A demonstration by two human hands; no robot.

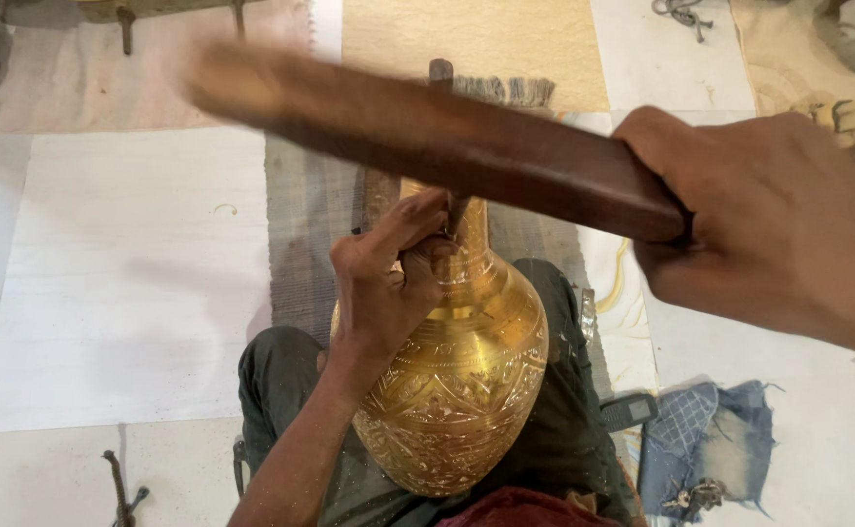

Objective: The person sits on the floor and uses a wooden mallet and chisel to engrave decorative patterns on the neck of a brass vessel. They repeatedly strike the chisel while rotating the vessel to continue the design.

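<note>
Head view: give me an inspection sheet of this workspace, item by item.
Surface: pale floor with a grey woven mat and a tan mat.
Job's things: engraved brass vase lying across the person's lap, neck pointing away; thin tool set at the neck; dark wooden bat, blurred, above it.
Clutter: denim rag, small dark device, metal rod at lower left.
Grippers: left hand with fingers pinching the tool against the neck; right hand gripping the bat's end.
Cables: nothing seen.
Surroundings: more cloths and bits of hardware along the top edge, too unclear to name.
</note>
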